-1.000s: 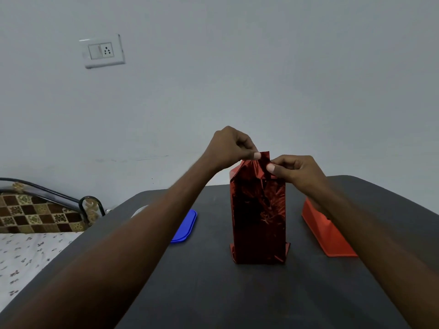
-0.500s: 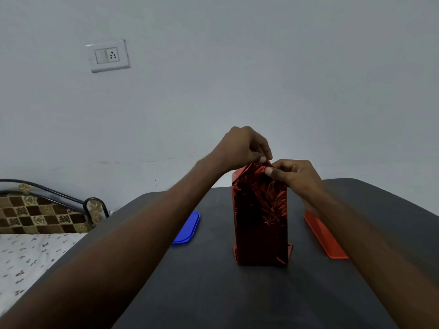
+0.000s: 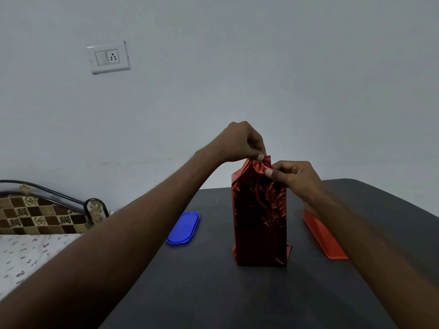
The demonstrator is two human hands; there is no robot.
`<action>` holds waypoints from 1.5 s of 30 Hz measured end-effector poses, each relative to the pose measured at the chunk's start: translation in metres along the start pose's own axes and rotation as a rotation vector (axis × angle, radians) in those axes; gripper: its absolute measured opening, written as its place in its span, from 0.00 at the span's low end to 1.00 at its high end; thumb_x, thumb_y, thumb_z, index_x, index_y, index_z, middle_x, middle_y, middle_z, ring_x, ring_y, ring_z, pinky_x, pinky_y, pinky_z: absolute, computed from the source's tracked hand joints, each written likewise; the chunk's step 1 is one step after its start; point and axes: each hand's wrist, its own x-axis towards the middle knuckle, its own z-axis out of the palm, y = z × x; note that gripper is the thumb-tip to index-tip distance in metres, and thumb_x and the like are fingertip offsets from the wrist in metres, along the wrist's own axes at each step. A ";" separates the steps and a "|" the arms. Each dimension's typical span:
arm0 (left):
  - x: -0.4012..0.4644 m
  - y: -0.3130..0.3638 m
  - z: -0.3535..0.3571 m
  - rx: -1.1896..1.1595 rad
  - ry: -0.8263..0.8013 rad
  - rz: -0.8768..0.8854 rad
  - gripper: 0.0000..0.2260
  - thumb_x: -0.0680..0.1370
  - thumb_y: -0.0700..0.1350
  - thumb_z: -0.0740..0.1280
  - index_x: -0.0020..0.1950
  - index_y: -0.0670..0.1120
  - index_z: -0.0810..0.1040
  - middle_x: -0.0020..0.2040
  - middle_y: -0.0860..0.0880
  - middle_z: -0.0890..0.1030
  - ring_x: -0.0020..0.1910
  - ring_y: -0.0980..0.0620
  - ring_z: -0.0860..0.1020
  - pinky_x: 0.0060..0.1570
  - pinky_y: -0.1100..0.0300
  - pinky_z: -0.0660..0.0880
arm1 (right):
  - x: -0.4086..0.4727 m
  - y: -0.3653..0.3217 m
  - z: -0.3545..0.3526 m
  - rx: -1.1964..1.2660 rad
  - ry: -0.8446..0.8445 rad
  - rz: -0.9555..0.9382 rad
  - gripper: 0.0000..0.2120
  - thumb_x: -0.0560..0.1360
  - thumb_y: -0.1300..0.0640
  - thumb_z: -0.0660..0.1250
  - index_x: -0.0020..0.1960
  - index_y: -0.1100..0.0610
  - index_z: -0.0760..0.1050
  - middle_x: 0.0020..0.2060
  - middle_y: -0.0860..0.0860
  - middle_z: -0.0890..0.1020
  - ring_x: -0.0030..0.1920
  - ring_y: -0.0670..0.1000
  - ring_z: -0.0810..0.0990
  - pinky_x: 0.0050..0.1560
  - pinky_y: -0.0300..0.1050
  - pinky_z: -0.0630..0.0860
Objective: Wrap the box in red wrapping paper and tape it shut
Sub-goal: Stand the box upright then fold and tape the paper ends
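A tall box wrapped in shiny red paper (image 3: 260,217) stands upright in the middle of the dark table (image 3: 213,293). The paper's loose top end rises in a crumpled peak above the box. My left hand (image 3: 240,142) reaches over from the left and pinches that peak between thumb and fingertips. My right hand (image 3: 293,175) pinches the same peak from the right side, thumb facing me. No tape shows in view.
A blue oval lid (image 3: 183,228) lies flat on the table left of the box. An orange-red container (image 3: 324,238) sits to the right, partly behind my right forearm. A bed with a checked headboard (image 3: 40,214) stands at the left beside the table. A wall socket (image 3: 110,57) is high on the wall.
Both hands stayed pinched on the paper's top end, working it; the peak was pressed down half a second ago and stands up again now. The box has not moved.
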 end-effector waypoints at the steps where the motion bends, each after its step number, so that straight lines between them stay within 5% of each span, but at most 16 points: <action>1: 0.000 0.000 0.000 0.002 -0.001 0.002 0.06 0.72 0.43 0.76 0.48 0.49 0.86 0.37 0.55 0.84 0.41 0.59 0.82 0.45 0.63 0.78 | 0.000 0.000 0.000 -0.003 0.000 0.002 0.04 0.74 0.57 0.74 0.45 0.58 0.85 0.38 0.51 0.87 0.40 0.47 0.84 0.46 0.41 0.75; 13: -0.005 0.001 0.002 0.006 0.004 0.073 0.05 0.72 0.41 0.75 0.45 0.50 0.84 0.34 0.54 0.83 0.33 0.65 0.78 0.36 0.69 0.69 | 0.000 0.000 0.000 0.003 -0.009 0.023 0.05 0.75 0.57 0.74 0.45 0.59 0.85 0.39 0.53 0.87 0.41 0.48 0.85 0.47 0.40 0.76; 22: -0.001 -0.002 0.005 0.039 -0.010 0.103 0.05 0.72 0.45 0.75 0.47 0.52 0.87 0.37 0.53 0.85 0.41 0.56 0.81 0.48 0.53 0.78 | -0.002 -0.001 -0.001 -0.002 -0.010 0.023 0.05 0.75 0.57 0.74 0.45 0.59 0.85 0.39 0.54 0.87 0.40 0.49 0.85 0.48 0.42 0.77; 29: 0.003 -0.004 0.005 0.023 -0.036 0.075 0.02 0.72 0.45 0.75 0.44 0.50 0.87 0.37 0.55 0.85 0.39 0.61 0.81 0.43 0.60 0.78 | -0.004 -0.003 -0.001 -0.029 -0.009 0.003 0.04 0.75 0.58 0.74 0.47 0.59 0.85 0.40 0.52 0.87 0.42 0.48 0.85 0.48 0.41 0.77; 37: 0.011 -0.014 0.005 0.013 -0.085 0.015 0.03 0.73 0.45 0.75 0.45 0.47 0.86 0.35 0.58 0.83 0.36 0.65 0.79 0.41 0.66 0.74 | -0.004 0.002 -0.005 -0.136 0.036 -0.028 0.19 0.77 0.54 0.71 0.67 0.54 0.75 0.44 0.50 0.87 0.48 0.46 0.86 0.57 0.44 0.77; 45: 0.025 -0.019 0.017 0.056 -0.157 -0.014 0.03 0.76 0.43 0.72 0.46 0.45 0.85 0.39 0.52 0.83 0.39 0.60 0.77 0.42 0.64 0.72 | 0.003 0.009 -0.009 -0.223 0.054 -0.096 0.13 0.77 0.52 0.71 0.60 0.53 0.80 0.38 0.52 0.87 0.45 0.49 0.86 0.59 0.52 0.78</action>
